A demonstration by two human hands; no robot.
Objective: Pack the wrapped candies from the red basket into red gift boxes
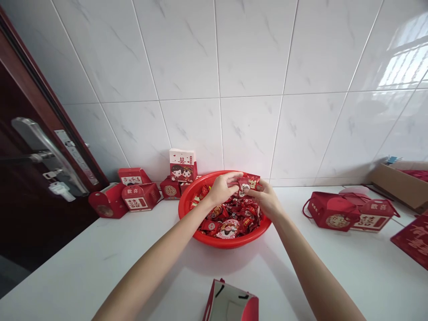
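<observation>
A red plastic basket [227, 243] full of wrapped candies [230, 227] stands on the white table in front of me. Over its back right part, my right hand [269, 203] pinches a red candy packet [243, 186] with white lettering. My left hand [222, 191] has its thumb and fingers on the left edge of the same packet. Another red wrapper with gold lettering [254, 180] shows just behind it, by the right fingertips. Nearest to me lies a red gift box [230, 303], partly cut off by the bottom of the view, with a pale greyish panel facing up.
Red gift boxes stand at the left [142, 197] and right [334, 214]. A box with two cartoon figures [183, 166] sits behind the basket. A cardboard carton [397, 185] is far right, near a red sheet [414, 240]. A dark door with a handle [47, 151] borders the left.
</observation>
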